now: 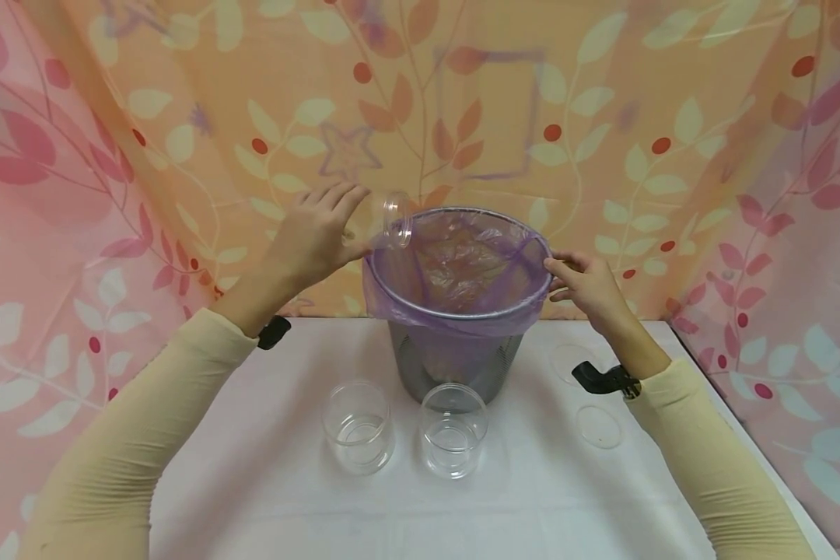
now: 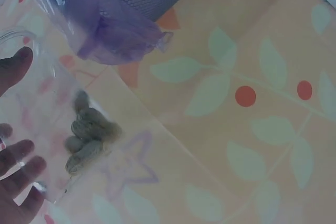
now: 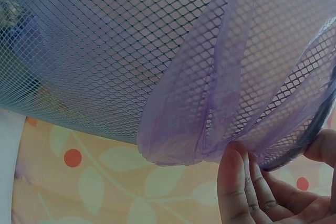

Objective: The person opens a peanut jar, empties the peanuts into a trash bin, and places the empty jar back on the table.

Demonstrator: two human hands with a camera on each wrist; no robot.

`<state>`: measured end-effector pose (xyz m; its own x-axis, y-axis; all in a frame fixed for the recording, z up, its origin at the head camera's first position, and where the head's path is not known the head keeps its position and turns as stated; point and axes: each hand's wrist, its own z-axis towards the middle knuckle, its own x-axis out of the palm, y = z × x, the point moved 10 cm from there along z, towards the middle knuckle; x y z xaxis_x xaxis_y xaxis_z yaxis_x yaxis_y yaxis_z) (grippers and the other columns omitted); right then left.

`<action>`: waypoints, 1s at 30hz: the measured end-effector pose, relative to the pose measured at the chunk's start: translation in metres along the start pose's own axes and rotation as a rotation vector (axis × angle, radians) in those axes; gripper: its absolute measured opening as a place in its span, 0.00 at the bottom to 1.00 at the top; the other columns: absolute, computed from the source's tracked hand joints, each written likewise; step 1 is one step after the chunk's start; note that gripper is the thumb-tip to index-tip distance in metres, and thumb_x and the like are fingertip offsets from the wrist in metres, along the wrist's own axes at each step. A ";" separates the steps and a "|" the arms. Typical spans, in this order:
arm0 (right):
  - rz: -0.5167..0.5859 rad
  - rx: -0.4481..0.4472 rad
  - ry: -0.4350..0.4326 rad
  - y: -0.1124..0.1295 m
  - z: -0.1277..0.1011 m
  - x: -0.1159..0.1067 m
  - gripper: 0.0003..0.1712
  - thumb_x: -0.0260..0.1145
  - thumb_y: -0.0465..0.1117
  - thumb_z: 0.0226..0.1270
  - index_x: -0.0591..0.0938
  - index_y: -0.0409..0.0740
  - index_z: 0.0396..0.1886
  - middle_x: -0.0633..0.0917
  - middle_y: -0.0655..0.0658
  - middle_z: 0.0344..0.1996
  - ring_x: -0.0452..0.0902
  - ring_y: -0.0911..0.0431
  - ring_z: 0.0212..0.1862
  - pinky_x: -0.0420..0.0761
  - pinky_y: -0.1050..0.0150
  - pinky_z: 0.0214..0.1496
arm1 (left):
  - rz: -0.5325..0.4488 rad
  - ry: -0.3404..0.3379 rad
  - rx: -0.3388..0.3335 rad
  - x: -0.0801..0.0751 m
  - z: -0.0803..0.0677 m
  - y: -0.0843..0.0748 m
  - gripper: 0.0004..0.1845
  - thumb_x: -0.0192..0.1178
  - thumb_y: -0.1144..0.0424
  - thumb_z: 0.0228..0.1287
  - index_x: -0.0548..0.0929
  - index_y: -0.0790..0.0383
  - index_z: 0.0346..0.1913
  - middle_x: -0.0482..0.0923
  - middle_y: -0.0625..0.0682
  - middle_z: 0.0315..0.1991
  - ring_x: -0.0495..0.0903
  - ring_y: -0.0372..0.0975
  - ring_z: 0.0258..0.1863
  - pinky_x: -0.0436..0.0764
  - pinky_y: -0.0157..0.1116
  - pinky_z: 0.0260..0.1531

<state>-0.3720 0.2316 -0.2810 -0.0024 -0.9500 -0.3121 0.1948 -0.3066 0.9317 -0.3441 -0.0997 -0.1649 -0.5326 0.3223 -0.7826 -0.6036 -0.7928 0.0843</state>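
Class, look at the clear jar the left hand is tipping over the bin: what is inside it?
The clear jar holds a few peanuts in their shells, lying against its wall. The left hand covers part of the jar, so anything behind the fingers stays unseen.

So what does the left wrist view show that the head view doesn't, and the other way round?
Only the left wrist view shows the greyish lumps inside the clear plastic jar that the left hand holds. Only the head view shows the two open clear jars on the white table, the flat clear lids, and the right hand at the bin's rim. Both show the purple-lined mesh bin.
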 end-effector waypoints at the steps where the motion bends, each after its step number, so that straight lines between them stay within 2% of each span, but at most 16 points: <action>1: 0.001 -0.001 0.001 0.000 0.000 0.000 0.30 0.58 0.45 0.74 0.69 0.24 0.63 0.82 0.61 0.28 0.81 0.67 0.28 0.84 0.72 0.33 | 0.018 0.009 0.012 0.002 0.000 -0.002 0.42 0.77 0.54 0.47 0.71 0.65 0.65 0.74 0.63 0.63 0.70 0.57 0.65 0.69 0.56 0.63; 5: 0.004 0.002 0.006 -0.002 0.000 0.000 0.30 0.58 0.46 0.74 0.69 0.25 0.63 0.82 0.62 0.28 0.81 0.67 0.28 0.84 0.72 0.33 | 0.075 0.017 0.062 0.006 0.002 -0.009 0.42 0.77 0.56 0.47 0.70 0.65 0.65 0.73 0.62 0.64 0.69 0.56 0.65 0.69 0.56 0.63; 17: 0.013 0.013 0.014 -0.005 0.002 0.000 0.31 0.57 0.45 0.74 0.67 0.24 0.65 0.81 0.64 0.26 0.81 0.67 0.28 0.84 0.73 0.32 | 0.225 -0.045 0.199 0.008 0.003 -0.029 0.42 0.79 0.59 0.43 0.72 0.64 0.63 0.75 0.60 0.63 0.71 0.54 0.65 0.70 0.51 0.63; 24: 0.008 0.015 0.018 -0.005 0.003 0.000 0.32 0.57 0.45 0.74 0.67 0.24 0.65 0.81 0.63 0.27 0.81 0.67 0.27 0.84 0.72 0.32 | 0.241 -0.083 0.244 0.007 0.003 -0.035 0.41 0.79 0.59 0.43 0.74 0.62 0.63 0.76 0.59 0.62 0.72 0.53 0.64 0.69 0.50 0.65; 30: 0.010 0.007 0.025 -0.003 0.002 0.001 0.31 0.57 0.45 0.74 0.67 0.23 0.64 0.81 0.64 0.27 0.81 0.67 0.27 0.84 0.72 0.32 | 0.242 -0.097 0.250 0.007 0.002 -0.036 0.40 0.79 0.58 0.43 0.74 0.62 0.62 0.77 0.59 0.61 0.72 0.53 0.64 0.69 0.50 0.64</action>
<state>-0.3749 0.2315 -0.2841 0.0241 -0.9512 -0.3077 0.1879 -0.2980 0.9359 -0.3271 -0.0682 -0.1720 -0.7244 0.1980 -0.6604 -0.5733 -0.7049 0.4176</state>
